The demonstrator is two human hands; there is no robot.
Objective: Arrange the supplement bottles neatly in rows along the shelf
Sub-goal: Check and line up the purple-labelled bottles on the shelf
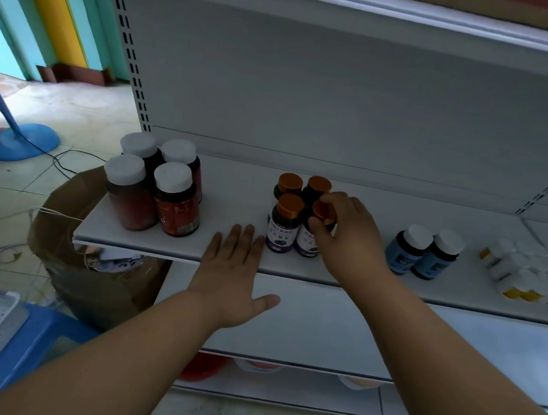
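Bottles: 4 red-labelled (155,189) left, 2 blue-labelled (424,253) right of right hand (348,237).

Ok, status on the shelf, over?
Right hand gripping front-right orange-capped bottle. Left hand flat on shelf edge. Four orange-caps grouped; nothing blocking.

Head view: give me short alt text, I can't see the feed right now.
The right hand grips the front-right orange-capped bottle in a block of four, while the left hand rests flat on the shelf edge beside them. Red bottles stand left; blue bottles and small white bottles right.
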